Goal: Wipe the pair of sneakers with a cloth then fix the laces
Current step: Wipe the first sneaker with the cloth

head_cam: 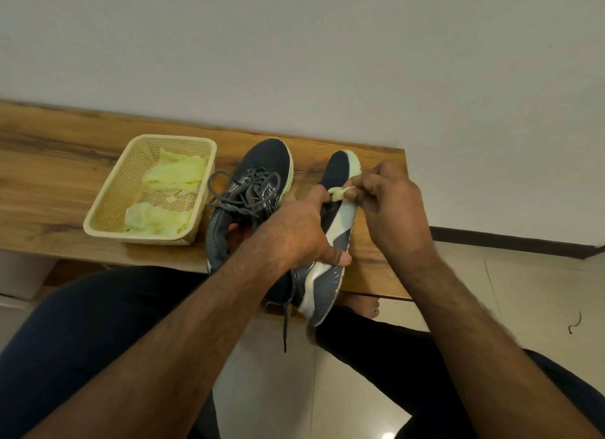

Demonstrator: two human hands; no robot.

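The wiping is under way and, by my reckoning, only partly done. The person sits at a low wooden bench point(65, 176) and has tipped the right-hand sneaker point(330, 242) onto its side at the bench's near right edge, heel toward the knees. The left hand point(294, 232) grips that shoe around its middle, thumb pressed on the pale sole, while the right hand point(389, 203) pinches a small wad of yellow-green cloth point(337, 194) against the sole edge near the toe. The other sneaker point(252, 196) stands upright just to the left, its grey laces point(242, 189) loose and tangled over the tongue, and one lace of the held shoe dangles off the near edge. So both sets of laces appear unfixed. More crumpled cloths lie in the cream basket point(108, 209) further left. Whether the upright shoe has been wiped I cannot tell.
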